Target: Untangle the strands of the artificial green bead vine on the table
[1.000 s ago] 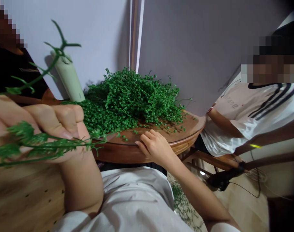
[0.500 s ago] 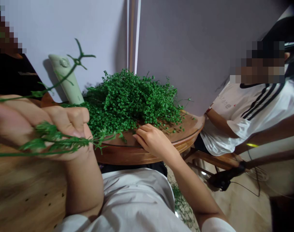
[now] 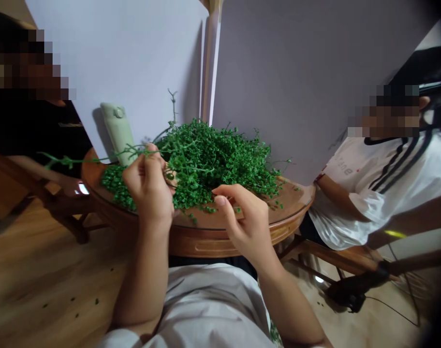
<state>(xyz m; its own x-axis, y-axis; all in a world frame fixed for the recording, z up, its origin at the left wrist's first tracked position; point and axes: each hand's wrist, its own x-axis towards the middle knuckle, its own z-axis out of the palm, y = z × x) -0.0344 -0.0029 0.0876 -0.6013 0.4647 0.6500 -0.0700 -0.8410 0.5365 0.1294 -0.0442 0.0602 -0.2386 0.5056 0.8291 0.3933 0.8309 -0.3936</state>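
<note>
- Over the round wooden table (image 3: 202, 246), both forearms reach forward from the person's white shirt (image 3: 202, 309), with the hands raised just above the tabletop.
- Left hand (image 3: 148, 183): upright and closed, with the fingers and thumb pinched around a thin green sprig (image 3: 90, 158). The sprig runs out sideways on both sides of the fingers, and its far end points left, past the pale green cylindrical device (image 3: 117, 130).
- Right hand (image 3: 245, 217): half-curled, palm turned down and inward, at the front edge of the foliage. Thumb and index finger (image 3: 220, 193) nearly meet; whether a fine strand lies between them cannot be told.
- Heap of beaded green sprigs (image 3: 213, 164): a dense, springy mound of tiny round leaves on thin stems, on the middle of the tabletop, with loose bits near its front edge.
- Edges and room: a narrow gap separates the hands. A band of glossy brown tabletop lies between the heap and the near rim, and a wider band lies to the right of the right hand.
- Surroundings: upright lilac-grey boards (image 3: 289, 82) stand behind the table. A co-worker in a white shirt with black stripes (image 3: 369, 193) sits to the right, and a co-worker in a black top (image 3: 35, 137) sits to the left. Small green bits dot the wood floor (image 3: 57, 285).
</note>
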